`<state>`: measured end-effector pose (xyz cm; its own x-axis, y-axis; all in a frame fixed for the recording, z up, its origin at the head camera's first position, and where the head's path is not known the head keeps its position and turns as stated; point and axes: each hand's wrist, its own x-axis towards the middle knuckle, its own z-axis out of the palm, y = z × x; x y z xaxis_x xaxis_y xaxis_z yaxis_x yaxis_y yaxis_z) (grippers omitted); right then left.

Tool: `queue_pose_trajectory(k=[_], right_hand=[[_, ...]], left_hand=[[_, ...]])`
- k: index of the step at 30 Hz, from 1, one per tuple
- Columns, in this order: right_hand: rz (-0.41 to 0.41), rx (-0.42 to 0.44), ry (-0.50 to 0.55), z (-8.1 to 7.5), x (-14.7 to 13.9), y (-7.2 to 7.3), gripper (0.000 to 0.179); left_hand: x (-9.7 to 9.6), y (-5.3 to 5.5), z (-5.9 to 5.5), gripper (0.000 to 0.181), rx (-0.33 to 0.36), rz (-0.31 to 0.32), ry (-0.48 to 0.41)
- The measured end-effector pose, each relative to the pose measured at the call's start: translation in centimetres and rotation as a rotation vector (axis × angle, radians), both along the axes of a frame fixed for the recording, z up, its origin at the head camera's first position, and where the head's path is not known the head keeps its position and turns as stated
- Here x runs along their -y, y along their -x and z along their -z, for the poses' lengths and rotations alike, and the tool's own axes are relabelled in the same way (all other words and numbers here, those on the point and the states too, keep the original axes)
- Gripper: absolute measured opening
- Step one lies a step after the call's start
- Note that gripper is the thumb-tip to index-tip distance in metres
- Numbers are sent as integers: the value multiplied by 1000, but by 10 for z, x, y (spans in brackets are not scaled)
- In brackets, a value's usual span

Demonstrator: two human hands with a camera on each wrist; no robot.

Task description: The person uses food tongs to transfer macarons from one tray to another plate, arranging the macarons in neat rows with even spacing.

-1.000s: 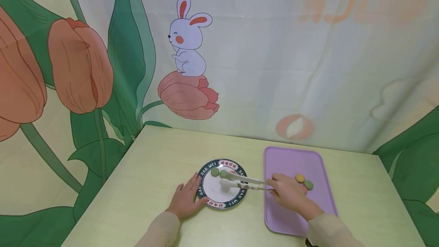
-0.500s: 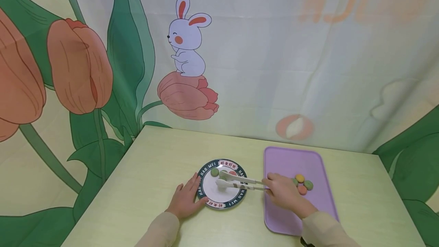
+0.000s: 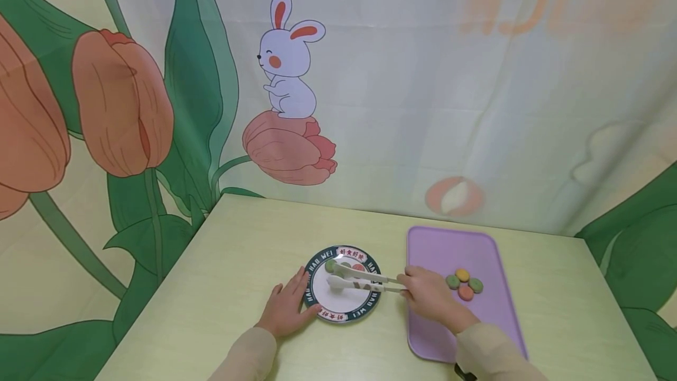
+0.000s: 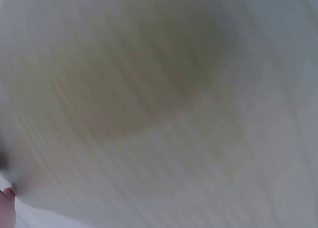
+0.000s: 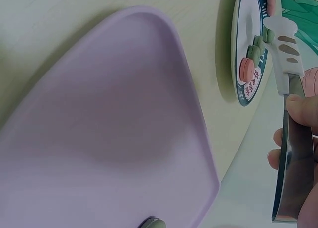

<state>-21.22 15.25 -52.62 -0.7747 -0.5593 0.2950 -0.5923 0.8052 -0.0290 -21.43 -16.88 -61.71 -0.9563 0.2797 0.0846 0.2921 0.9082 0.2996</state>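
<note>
My right hand (image 3: 427, 296) grips a pair of food tongs (image 3: 365, 278) by the metal handles, over the left edge of the purple tray (image 3: 439, 334). Their white, brown-patterned tips stand apart over the round plate (image 3: 338, 306), the upper one overlapping the macarons there. A green macaron (image 3: 330, 265) and a pink macaron (image 3: 358, 267) lie near the plate's far side, with more green between them in the right wrist view. With fingers extended, my left hand (image 3: 285, 306) rests at the plate's left rim. The left wrist view shows mostly blurred tabletop.
On the tray a yellow macaron (image 3: 462, 275), a pink macaron (image 3: 465, 293) and two green ones (image 3: 475, 285) form a cluster right of my right hand. Behind the pale table (image 3: 254, 228) hangs a cloth (image 3: 391, 104) printed with tulips and a rabbit.
My right hand and the tongs have shifted left across the plate, uncovering the pink macaron and a green one on the tray. The left hand has stayed at the rim.
</note>
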Motion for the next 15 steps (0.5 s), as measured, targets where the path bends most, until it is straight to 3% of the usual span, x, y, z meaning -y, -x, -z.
queue_pose_trajectory(k=[15], right_hand=[[-1,17,-12,5,12,6,13]], left_hand=[[0,0,0,81,6,-3,1]])
